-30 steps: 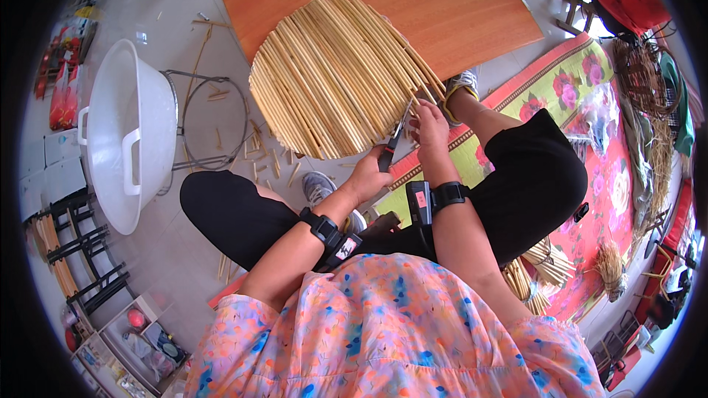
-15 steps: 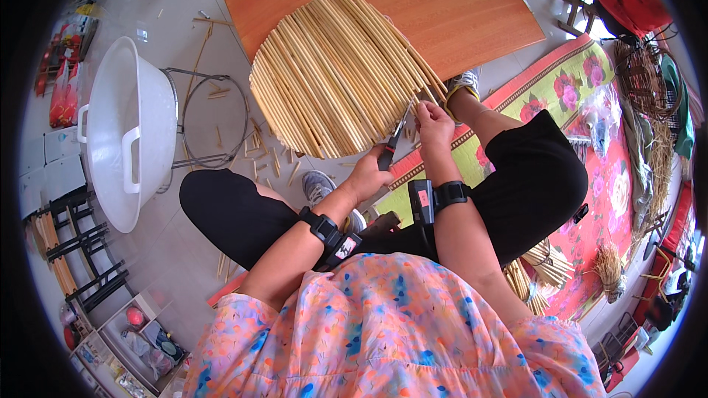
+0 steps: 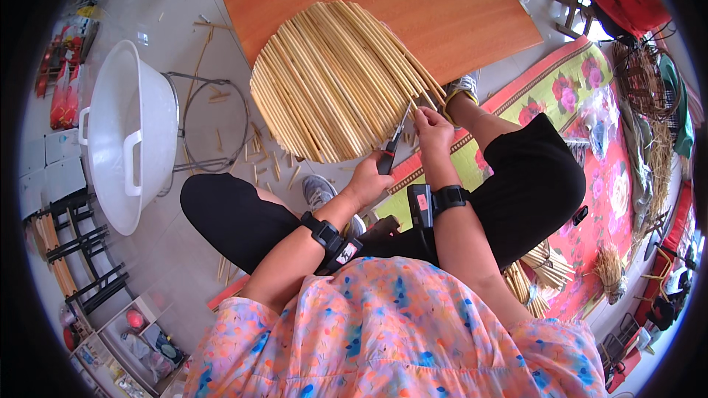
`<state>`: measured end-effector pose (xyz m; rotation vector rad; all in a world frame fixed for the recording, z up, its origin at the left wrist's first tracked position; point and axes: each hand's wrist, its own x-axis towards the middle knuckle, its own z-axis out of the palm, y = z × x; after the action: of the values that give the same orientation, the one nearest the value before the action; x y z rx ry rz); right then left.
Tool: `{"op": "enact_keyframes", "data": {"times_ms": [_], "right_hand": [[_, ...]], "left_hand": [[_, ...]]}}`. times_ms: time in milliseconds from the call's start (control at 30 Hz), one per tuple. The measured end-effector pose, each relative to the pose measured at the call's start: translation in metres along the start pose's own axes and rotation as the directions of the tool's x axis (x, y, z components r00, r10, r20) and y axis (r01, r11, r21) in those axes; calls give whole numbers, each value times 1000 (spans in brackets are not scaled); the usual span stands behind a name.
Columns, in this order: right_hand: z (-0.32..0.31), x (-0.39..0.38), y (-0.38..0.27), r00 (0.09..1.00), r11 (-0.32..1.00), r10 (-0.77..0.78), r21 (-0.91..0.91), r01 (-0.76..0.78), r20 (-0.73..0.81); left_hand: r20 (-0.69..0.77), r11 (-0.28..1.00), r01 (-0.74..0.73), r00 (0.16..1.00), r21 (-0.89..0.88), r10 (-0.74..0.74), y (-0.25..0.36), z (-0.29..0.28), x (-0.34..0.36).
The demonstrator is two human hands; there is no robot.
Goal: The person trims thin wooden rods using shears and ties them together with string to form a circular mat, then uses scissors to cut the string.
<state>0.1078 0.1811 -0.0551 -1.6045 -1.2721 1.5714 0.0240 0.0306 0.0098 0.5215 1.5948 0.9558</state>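
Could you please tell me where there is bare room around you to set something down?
Free: the far part of the orange wooden board beyond the round mat of pale bamboo strips. Crowded: floor between the white plastic basin and mat, with a wire ring stand and offcuts.

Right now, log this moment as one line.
left hand: grips cutter | right hand: pinches stick end at mat edge | round stick mat: on orange board | white basin: left, untouched

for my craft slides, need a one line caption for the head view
Seated person's left hand works scissors at the edge of a round reed mat while the right hand steadies it.
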Motion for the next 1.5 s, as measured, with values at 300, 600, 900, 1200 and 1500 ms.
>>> {"op": "enact_keyframes", "data": {"times_ms": [300, 600, 900, 1200, 1500], "right_hand": [[3, -8, -10, 1000, 999, -12, 38, 13, -21], [3, -10, -15, 998, 1000, 9, 26, -8, -55], [0, -4, -5, 999, 999, -3, -47, 0, -52], [-1, -2, -4, 999, 993, 11, -121, -16, -40], [-1, 1, 2, 998, 986, -4, -164, -8, -67]], "left_hand": [[-18, 991, -134, 991, 23, 134, -11, 1, 5], [31, 996, -83, 996, 39, 82, -22, 0, 6], [-2, 983, -102, 995, 150, 103, -7, 1, 5], [66, 995, 1, 998, -104, 6, -8, 2, 7], [-44, 994, -96, 994, 42, 98, -11, 5, 6]]}}
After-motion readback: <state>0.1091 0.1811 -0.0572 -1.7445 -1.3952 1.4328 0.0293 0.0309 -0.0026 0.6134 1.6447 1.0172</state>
